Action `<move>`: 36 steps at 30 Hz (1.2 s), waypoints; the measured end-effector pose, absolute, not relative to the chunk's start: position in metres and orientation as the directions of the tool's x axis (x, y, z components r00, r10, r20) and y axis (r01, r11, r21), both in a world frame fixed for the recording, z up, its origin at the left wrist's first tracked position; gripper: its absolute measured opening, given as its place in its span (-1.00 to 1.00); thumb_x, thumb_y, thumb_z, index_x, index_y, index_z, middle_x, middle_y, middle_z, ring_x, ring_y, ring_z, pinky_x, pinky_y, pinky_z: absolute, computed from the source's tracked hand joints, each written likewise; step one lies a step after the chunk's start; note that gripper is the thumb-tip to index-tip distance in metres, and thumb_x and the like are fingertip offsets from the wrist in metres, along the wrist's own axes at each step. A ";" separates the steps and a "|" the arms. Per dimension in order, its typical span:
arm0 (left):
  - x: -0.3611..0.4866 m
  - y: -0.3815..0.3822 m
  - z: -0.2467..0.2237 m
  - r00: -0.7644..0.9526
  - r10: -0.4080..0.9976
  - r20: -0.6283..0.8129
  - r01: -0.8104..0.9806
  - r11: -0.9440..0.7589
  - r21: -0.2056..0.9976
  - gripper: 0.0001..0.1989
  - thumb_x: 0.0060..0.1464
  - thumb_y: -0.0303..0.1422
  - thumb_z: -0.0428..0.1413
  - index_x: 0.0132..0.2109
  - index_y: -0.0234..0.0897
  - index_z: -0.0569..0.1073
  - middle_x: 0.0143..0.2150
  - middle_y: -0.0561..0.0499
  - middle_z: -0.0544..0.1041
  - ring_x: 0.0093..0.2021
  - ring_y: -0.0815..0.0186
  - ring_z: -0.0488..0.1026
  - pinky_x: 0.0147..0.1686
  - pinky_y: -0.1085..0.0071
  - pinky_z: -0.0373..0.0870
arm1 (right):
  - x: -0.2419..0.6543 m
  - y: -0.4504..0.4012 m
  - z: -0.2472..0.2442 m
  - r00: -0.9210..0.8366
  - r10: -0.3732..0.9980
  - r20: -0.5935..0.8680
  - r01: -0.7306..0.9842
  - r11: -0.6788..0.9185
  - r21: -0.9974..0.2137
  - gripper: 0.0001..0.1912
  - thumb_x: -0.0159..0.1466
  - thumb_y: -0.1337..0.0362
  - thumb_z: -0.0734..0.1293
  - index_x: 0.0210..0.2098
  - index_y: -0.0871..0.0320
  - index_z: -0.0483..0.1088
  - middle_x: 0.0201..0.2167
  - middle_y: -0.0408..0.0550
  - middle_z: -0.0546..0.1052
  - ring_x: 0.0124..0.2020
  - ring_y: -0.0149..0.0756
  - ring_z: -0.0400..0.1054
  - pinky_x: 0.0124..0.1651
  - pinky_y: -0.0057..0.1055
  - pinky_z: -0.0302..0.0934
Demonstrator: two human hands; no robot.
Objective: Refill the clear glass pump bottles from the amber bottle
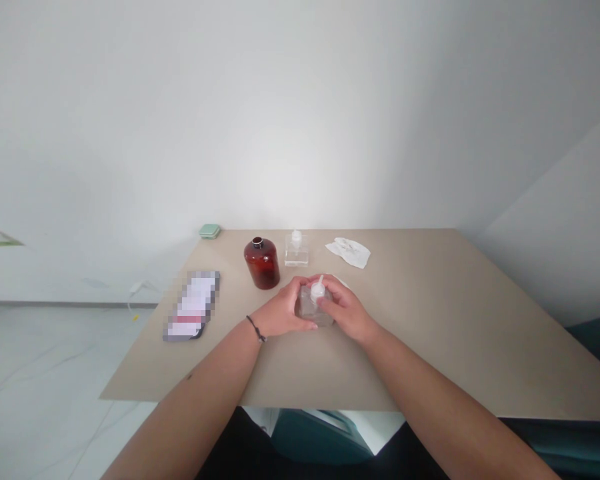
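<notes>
You are gripping the clear square bottle with your left hand and right hand closed on opposite sides, steadying it beside the amber glass bottle.

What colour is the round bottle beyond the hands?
The bottle is dark reddish-amber, best seen in the head view.

Left hand and right hand both grip a clear square glass bottle with a white tapered top, on a beige tabletop. A dark amber glass bottle stands just beyond the left hand. Behind the hands stands a smaller clear square glass bottle with a white top. A crumpled white cloth lies to its right. A black cord bracelet circles the left wrist.
</notes>
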State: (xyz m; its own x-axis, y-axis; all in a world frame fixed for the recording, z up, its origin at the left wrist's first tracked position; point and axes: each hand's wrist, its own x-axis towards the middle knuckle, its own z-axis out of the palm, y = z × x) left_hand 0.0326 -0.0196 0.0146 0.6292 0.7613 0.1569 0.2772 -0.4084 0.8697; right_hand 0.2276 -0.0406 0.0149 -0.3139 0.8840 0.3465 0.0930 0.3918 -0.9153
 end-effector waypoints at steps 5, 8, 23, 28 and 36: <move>0.033 -0.020 0.016 0.617 0.776 0.128 0.301 -0.383 0.873 -0.15 -0.21 -0.29 0.39 0.18 -0.24 0.15 0.19 -0.22 0.33 0.18 -0.01 0.34 0.17 0.04 0.27 | 0.227 -0.040 0.014 -0.283 0.902 0.326 0.111 0.368 -0.923 -0.52 0.19 -0.08 0.39 -0.03 0.07 0.39 -0.08 0.01 0.47 0.00 -0.09 0.34 0.11 -0.13 0.19; 0.033 -0.020 0.015 0.625 0.764 0.158 0.274 -0.405 0.872 -0.13 -0.20 -0.29 0.39 0.21 -0.22 0.14 0.22 -0.22 0.31 0.20 -0.02 0.32 0.19 0.03 0.25 | 0.228 -0.041 0.016 -0.318 0.882 0.348 0.113 0.400 -0.910 -0.56 0.26 -0.07 0.32 0.01 0.06 0.40 -0.02 0.02 0.45 0.06 -0.10 0.33 0.15 -0.15 0.17; 0.032 -0.020 0.013 0.618 0.774 0.138 0.307 -0.399 0.864 -0.17 -0.20 -0.27 0.39 0.17 -0.22 0.15 0.15 -0.17 0.34 0.14 0.02 0.36 0.14 0.08 0.31 | 0.229 -0.040 0.010 -0.272 0.894 0.355 0.101 0.394 -0.914 -0.65 0.28 -0.03 0.31 -0.06 0.03 0.40 -0.03 0.00 0.45 0.04 -0.12 0.33 0.15 -0.15 0.17; 0.031 -0.019 0.013 0.614 0.782 0.107 0.327 -0.376 0.867 -0.15 -0.20 -0.24 0.39 0.18 -0.23 0.14 0.13 -0.17 0.36 0.10 0.03 0.40 0.09 0.10 0.34 | 0.227 -0.040 0.006 -0.234 0.924 0.301 0.084 0.328 -0.941 -0.53 0.17 -0.06 0.41 -0.06 0.05 0.33 -0.12 -0.04 0.46 -0.09 -0.16 0.37 0.01 -0.20 0.26; 0.033 -0.020 0.014 0.610 0.783 0.124 0.329 -0.393 0.859 -0.18 -0.20 -0.26 0.38 0.16 -0.24 0.16 0.11 -0.16 0.36 0.09 0.04 0.39 0.09 0.10 0.34 | 0.228 -0.039 0.007 -0.248 0.904 0.348 0.118 0.385 -0.915 -0.64 0.25 -0.01 0.35 -0.08 0.06 0.38 -0.09 -0.01 0.45 -0.03 -0.14 0.34 0.08 -0.17 0.21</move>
State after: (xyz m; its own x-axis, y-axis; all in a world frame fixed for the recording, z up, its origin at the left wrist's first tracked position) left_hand 0.0325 -0.0198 0.0138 0.6099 0.7826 0.1243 0.3294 -0.3930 0.8585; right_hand 0.2284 -0.0392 0.0075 -0.2476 0.9042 0.3481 0.1182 0.3848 -0.9154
